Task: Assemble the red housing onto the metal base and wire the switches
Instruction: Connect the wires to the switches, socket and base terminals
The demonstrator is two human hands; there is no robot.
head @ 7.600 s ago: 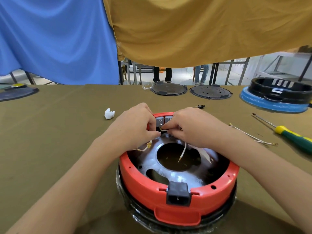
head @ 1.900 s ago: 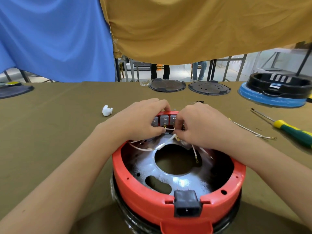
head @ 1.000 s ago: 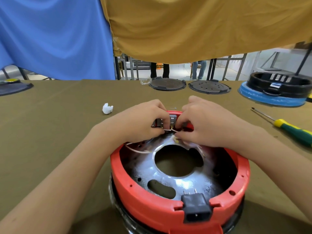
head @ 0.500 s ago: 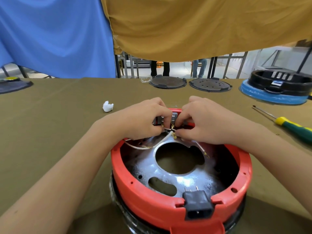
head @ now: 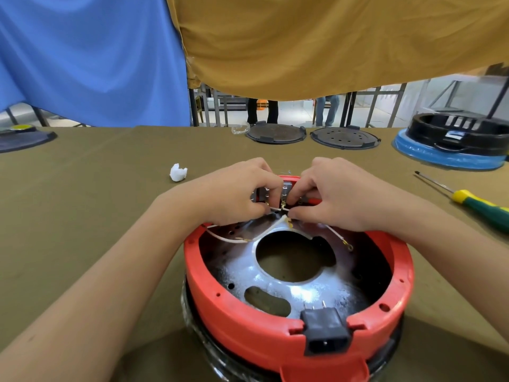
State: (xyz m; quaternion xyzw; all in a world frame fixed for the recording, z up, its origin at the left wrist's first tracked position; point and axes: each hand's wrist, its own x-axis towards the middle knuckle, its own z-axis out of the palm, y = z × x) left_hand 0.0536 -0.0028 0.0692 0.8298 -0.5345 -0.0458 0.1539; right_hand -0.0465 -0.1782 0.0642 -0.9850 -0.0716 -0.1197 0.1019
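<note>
1. Both hands have barely shifted since half a second ago: left hand (head: 237, 193) and right hand (head: 334, 194) curl over the red housing (head: 248, 321)'s far rim, pinching white wires (head: 272, 227) at the switches (head: 286, 190).
2. Housing sits on the metal base (head: 275, 277) near the table (head: 82, 205)'s near edge, with bare cloth to the left and a screwdriver (head: 479, 202) to the right.
3. Its black socket (head: 326, 333) faces the near edge.

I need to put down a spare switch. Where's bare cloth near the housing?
Left of the red housing, below the white wad. Also between the housing and the screwdriver. The far rim is crowded by both hands and the white wires.
</note>
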